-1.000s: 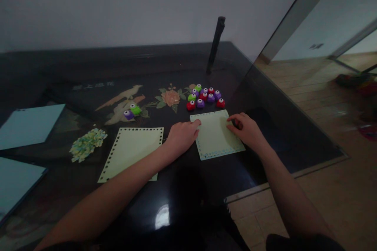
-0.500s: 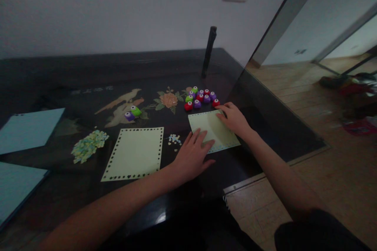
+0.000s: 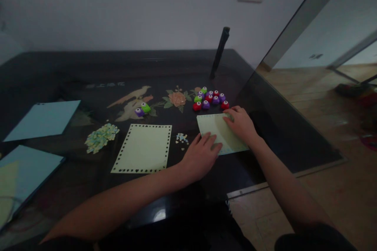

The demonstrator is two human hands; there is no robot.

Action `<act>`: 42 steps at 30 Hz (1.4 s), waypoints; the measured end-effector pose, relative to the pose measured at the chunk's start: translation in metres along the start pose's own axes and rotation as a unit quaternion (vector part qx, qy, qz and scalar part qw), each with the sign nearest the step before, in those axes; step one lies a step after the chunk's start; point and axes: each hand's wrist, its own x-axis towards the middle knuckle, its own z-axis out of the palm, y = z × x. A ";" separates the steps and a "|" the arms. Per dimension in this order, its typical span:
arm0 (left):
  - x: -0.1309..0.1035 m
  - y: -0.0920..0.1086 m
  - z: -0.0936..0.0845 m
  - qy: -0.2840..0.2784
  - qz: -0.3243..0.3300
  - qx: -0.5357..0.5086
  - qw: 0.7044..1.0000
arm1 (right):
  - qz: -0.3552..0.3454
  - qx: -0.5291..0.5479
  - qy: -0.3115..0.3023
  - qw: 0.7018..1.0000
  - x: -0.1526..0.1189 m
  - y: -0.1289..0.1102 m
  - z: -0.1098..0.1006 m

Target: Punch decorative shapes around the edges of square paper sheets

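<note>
A pale yellow-green paper sheet [image 3: 220,125] lies on the dark table, with small marks along its top edge. My left hand [image 3: 203,157] rests on its left part, fingers stretched out and apart. Over its upper right corner lies my right hand [image 3: 242,126], fingers spread and lightly bent, touching the paper. Just behind that corner sits a red craft punch [image 3: 225,105] with an eye-like button. Left of my left hand, a second sheet [image 3: 144,147] has small shaped holes all along its border. Tiny paper cutouts [image 3: 182,138] lie between the two sheets.
Several red, purple and green craft punches [image 3: 209,98] cluster behind the sheet; a purple one [image 3: 139,112] and a green one [image 3: 145,107] stand apart. A heap of paper cutouts [image 3: 101,138] and blue sheets [image 3: 44,119] lie left. A black upright post [image 3: 220,53] stands behind.
The view has shifted left, so everything appears farther right. My right-hand fingers have drawn slightly closer together on the paper's corner. My left hand stays on the sheet.
</note>
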 end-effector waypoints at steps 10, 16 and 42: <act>-0.055 -0.064 -0.051 0.108 -0.060 -0.028 0.992 | -0.022 0.030 0.068 0.997 0.000 -0.030 -0.031; -0.124 -0.159 -0.057 0.180 -0.219 0.008 0.959 | -0.130 0.108 -0.005 0.986 0.004 -0.098 -0.027; -0.129 -0.142 -0.053 0.076 -0.280 0.078 0.954 | -0.100 0.327 -0.132 0.930 0.015 -0.171 0.026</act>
